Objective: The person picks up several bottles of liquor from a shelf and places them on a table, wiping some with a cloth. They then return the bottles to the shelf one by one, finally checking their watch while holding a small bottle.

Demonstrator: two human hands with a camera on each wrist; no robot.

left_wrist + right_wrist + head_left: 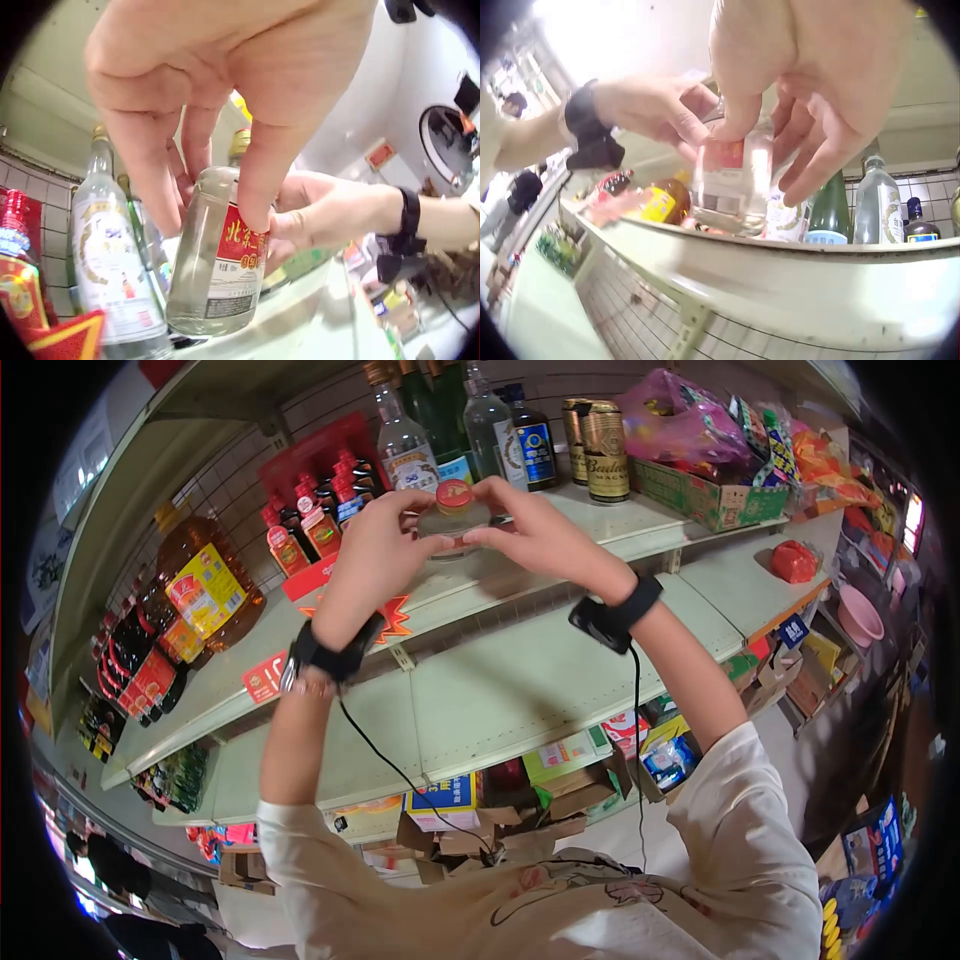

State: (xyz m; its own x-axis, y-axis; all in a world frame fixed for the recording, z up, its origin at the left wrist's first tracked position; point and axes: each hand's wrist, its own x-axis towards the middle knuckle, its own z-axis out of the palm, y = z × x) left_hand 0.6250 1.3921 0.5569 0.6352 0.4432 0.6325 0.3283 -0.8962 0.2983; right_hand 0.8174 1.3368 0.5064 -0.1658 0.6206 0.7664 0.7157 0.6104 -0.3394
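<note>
Both hands hold a small clear bottle with a red cap and a red label, seen from above in the head view [453,500] and from the side in the left wrist view [217,255]. The left hand [385,545] pinches its left side between thumb and fingers. From the right, the right hand [540,535] grips it the same way, thumb low near the other thumb. In the right wrist view the bottle [731,184] is upright over the shelf edge [780,259]; whether its base touches the shelf, I cannot tell.
Tall clear bottles [405,445], green bottles and gold cans [606,455] stand behind the hands. Red-capped bottles [318,525] and a large oil bottle [208,580] are at left. A green carton [715,500] with bagged goods sits right. Lower shelves [480,690] run beneath.
</note>
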